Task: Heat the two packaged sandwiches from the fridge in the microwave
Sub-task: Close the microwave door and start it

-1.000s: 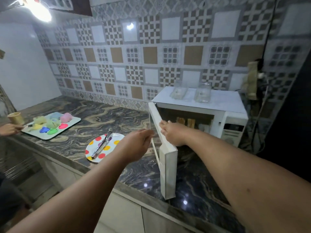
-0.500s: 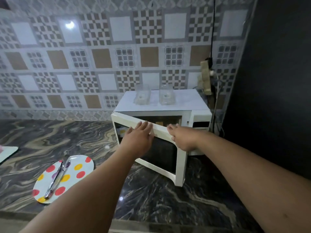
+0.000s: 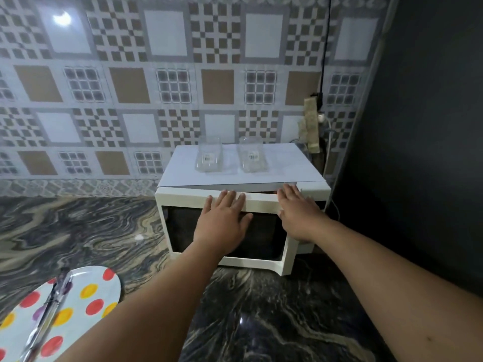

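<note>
Sandwiches themselves cannot be made out in the current view; only a thin brown sliver is glimpsed through the narrow gap at the top right of the microwave door [image 3: 224, 226], so it is judged, not seen, that they lie inside the microwave [image 3: 243, 176] at the centre of the frame. A second ago the door was swung wide open toward the camera; half a second ago it was half shut; now it is nearly flush with the cabinet, its right edge standing just proud. The left hand [image 3: 222, 223] is laid flat, fingers spread, against the door's upper rail and dark window, and the right hand [image 3: 298, 215] is pressed open-palmed on the door's right end; nothing is gripped by either. Two clear plastic containers [image 3: 209, 158], apparently empty, are seen on top of the microwave. At the lower left a polka-dot plate [image 3: 86, 296] with metal tongs [image 3: 49, 309] is left on the marbled counter [image 3: 261, 322]. Loading is therefore judged complete, with a final push to latch and the setting of the timer left.
</note>
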